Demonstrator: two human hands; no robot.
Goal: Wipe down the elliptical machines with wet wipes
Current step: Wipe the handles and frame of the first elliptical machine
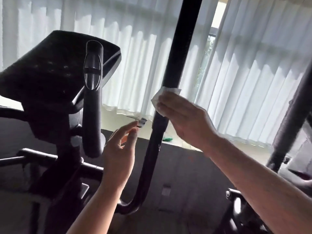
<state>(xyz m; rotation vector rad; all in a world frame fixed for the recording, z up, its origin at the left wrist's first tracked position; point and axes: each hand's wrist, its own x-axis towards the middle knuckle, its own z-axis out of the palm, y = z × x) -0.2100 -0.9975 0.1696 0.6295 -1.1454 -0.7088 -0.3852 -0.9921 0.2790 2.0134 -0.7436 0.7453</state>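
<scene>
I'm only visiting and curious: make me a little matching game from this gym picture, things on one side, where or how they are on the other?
Things:
1. wet wipe
2. left hand
3. console
4. curtains

States:
A. hanging white at the window
B. dark, at the left of the picture
C. wrapped on the upright black handlebar by the right hand
D. beside the bar, fingers relaxed

Pairs: 1-C, 2-D, 3-B, 4-A
</scene>
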